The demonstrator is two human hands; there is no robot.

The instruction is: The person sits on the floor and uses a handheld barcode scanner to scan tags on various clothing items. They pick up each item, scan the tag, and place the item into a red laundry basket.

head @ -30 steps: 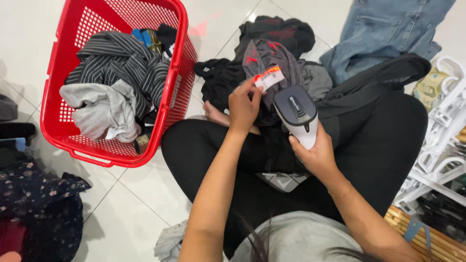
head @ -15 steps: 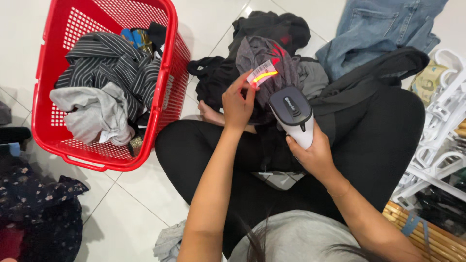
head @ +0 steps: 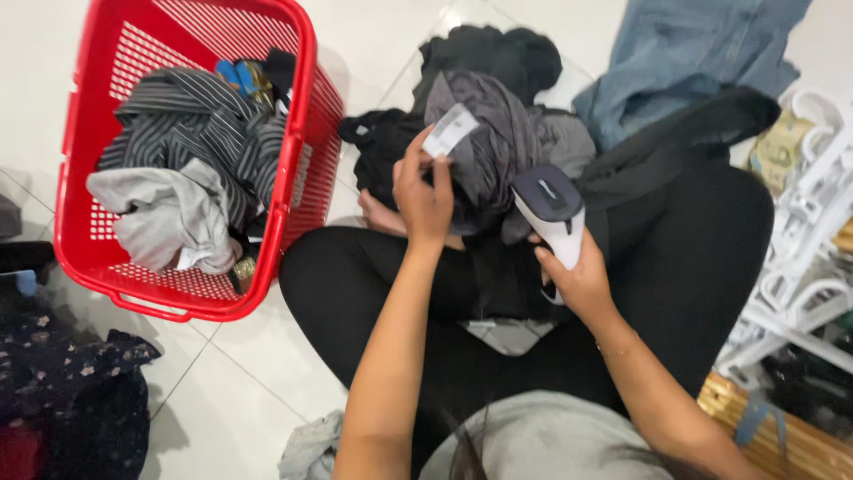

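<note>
I sit on the white floor (head: 373,36) with my legs (head: 702,267) crossed. A red basket (head: 298,116) stands to my left, just beside my knee. It is full of clothes: a striped shirt (head: 191,124) on top and a grey top (head: 164,213) lower down. Blue jeans (head: 684,62) lie far ahead on my right. White hangers (head: 813,231) are piled by my right leg. A dark flowery cloth (head: 62,391) lies at my left.

A heap of dark clothes (head: 498,142) sits in my lap, between my arms. It hides part of my legs.

My left hand (head: 422,191) pinches a tag (head: 450,131) between thumb and fingers. The tag is small, white and flat, with little marks I cannot make out. It is tilted and touches the grey clothes on the heap.

My right hand (head: 577,280) is wrapped tight around a scanner (head: 551,209). It is white with a dark head, and it is near the tag, not touching.
</note>
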